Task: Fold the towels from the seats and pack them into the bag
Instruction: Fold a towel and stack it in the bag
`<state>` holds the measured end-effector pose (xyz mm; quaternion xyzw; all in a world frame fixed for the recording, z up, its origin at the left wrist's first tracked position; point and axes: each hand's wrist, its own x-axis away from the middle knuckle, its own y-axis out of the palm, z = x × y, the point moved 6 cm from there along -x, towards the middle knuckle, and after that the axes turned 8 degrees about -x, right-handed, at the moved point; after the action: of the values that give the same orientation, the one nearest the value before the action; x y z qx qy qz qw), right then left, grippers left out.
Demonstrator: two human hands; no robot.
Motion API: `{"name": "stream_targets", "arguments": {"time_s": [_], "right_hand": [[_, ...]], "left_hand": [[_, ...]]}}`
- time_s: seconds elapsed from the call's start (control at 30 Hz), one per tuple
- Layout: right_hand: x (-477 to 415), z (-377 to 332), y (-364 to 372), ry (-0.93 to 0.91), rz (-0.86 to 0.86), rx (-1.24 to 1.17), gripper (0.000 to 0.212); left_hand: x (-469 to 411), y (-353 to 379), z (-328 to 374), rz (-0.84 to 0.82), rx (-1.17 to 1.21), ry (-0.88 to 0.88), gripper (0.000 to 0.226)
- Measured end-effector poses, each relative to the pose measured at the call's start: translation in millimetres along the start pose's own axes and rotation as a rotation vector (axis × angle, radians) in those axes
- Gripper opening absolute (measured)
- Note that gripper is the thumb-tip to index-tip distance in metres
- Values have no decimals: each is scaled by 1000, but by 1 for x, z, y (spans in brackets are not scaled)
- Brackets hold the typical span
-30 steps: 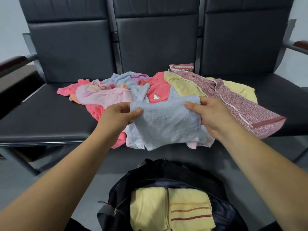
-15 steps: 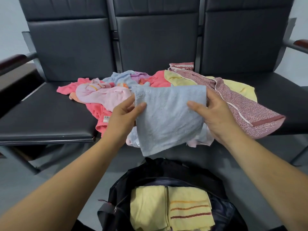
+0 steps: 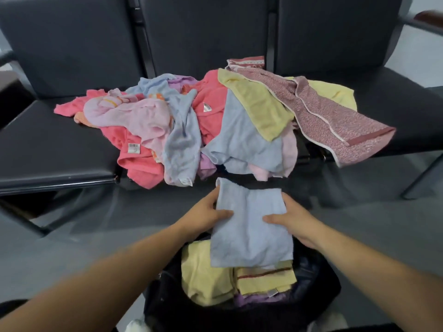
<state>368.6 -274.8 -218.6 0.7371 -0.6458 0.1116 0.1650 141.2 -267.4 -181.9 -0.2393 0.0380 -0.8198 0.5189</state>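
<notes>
Holding folded blue towel (image 3: pixel 249 228) over far rim of black bag (image 3: pixel 314 279), above packed yellow towels (image 3: pixel 203 271). Pinching its left edge with left hand (image 3: pixel 206 218), right edge with right hand (image 3: pixel 291 222), thumbs on top, fingers curled under, forearms reaching forward. Unfolded towel pile (image 3: pixel 191 121) at front edge of seats (image 3: pixel 52 149)

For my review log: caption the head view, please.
Left hand and right hand hold a folded blue towel over the bag with yellow towels inside; a towel pile lies on the seats.
</notes>
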Motion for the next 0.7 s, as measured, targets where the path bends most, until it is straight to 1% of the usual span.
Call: {"name": "stream_targets", "arguments": {"time_s": [0.07,0.17,0.2,0.27,0.33,0.4,0.47,0.57,0.63,0.7], "right_hand": [[-4,35,-14,140,16,37,68],[-11,73,-31,318,85,59,64],[-12,83,-34,364,101,79,65],[-19,104,-37,433,134,154,79],[-28,125,-41,464,166,227,94],[-33,147,-41,481,166,275,97],[-35,164,-46,471,181,311,91],[-37,169,-55,357,260,344,75],[-41,171,-63,332,308,361,73],[-41,180,-68,406,324,384,76]], "left_hand": [[-8,11,-31,-42,-29,-111,63],[-17,33,-69,-106,-97,-236,66],[-21,42,-80,-126,-112,-259,66],[-29,64,-103,-153,-120,-316,68],[-38,82,-124,-159,-140,-371,73],[-46,92,-142,-124,-240,-377,73],[-53,97,-155,-61,-338,-349,73],[-57,103,-173,-12,-369,-327,73],[-59,109,-187,-20,-314,-382,66],[-55,120,-201,-76,-285,-461,61]]}}
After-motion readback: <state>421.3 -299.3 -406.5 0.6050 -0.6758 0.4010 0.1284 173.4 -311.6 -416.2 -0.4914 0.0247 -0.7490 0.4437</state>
